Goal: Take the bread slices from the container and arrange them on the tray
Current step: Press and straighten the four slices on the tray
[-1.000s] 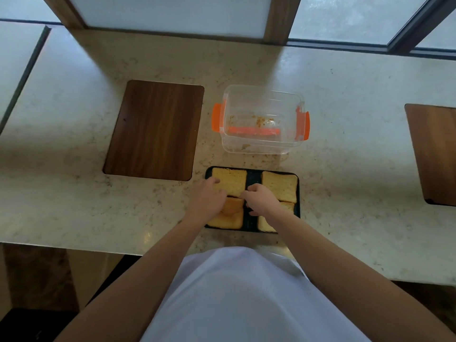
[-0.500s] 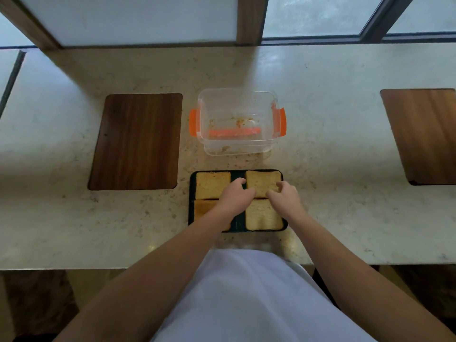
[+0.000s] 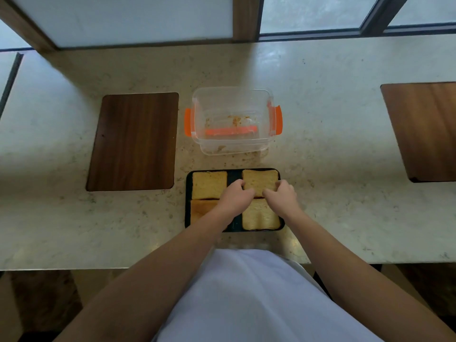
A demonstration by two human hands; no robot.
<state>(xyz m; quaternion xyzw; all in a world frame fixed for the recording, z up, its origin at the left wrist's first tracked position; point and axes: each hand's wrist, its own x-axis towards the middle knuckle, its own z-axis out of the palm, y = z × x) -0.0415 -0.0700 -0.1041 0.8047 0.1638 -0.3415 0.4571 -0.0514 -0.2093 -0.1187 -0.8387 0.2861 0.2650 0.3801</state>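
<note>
Four bread slices (image 3: pixel 209 185) lie on the tray (image 3: pixel 188 193); the container (image 3: pixel 232 119) beyond holds only crumbs. Squeezing could tear the far-right slice (image 3: pixel 259 181), judging by how both grips pinch its edges. The left hand (image 3: pixel 234 197) and right hand (image 3: pixel 280 197) curl palm-down, forearms converging over the counter (image 3: pixel 320 144).

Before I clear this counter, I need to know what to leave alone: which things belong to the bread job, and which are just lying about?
Part of the job:
- bread slices, four on the tray
- tray
- container, only crumbs left
- left hand and right hand, at the far-right slice

Just lying about:
- left wooden board
- right wooden board
</note>
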